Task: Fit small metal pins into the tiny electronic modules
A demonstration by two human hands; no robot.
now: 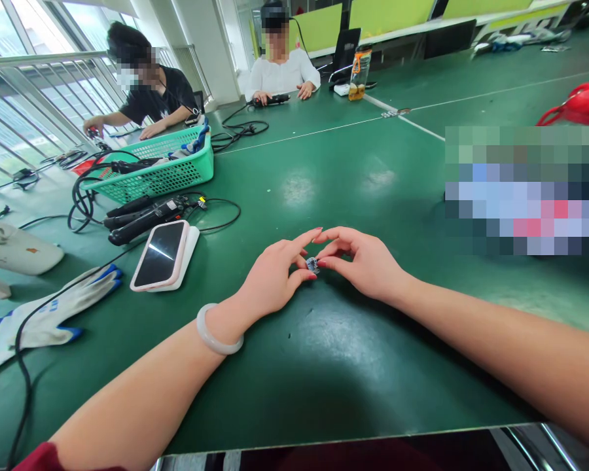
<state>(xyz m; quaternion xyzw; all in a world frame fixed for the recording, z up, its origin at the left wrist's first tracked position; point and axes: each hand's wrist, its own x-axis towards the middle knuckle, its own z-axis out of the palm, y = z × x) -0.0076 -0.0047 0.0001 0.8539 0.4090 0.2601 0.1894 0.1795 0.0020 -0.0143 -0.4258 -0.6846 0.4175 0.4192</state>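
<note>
Between the fingertips of both hands is a small, speckled grey-and-white piece (pixel 313 265), perhaps a small electronic part; it is too small to name surely. My left hand (pixel 273 276) pinches it from the left, thumb below and fingers above. From the right, my right hand (pixel 368 263) has its thumb and fingertips closed at the piece's edge. The two index fingertips nearly meet just above it. Both hands rest low over the green table (pixel 334 373). A pale bracelet (pixel 220 329) circles my left wrist.
Left of my hands lie a phone (pixel 161 255) on a white box, a white-and-blue glove (pixel 53 311) and black handled tools (pixel 147 216) with cables. Beyond stands a green basket (pixel 161 173). Two people sit across the table. A bottle (pixel 359 73) and a red pouch (pixel 582 104) are farther off.
</note>
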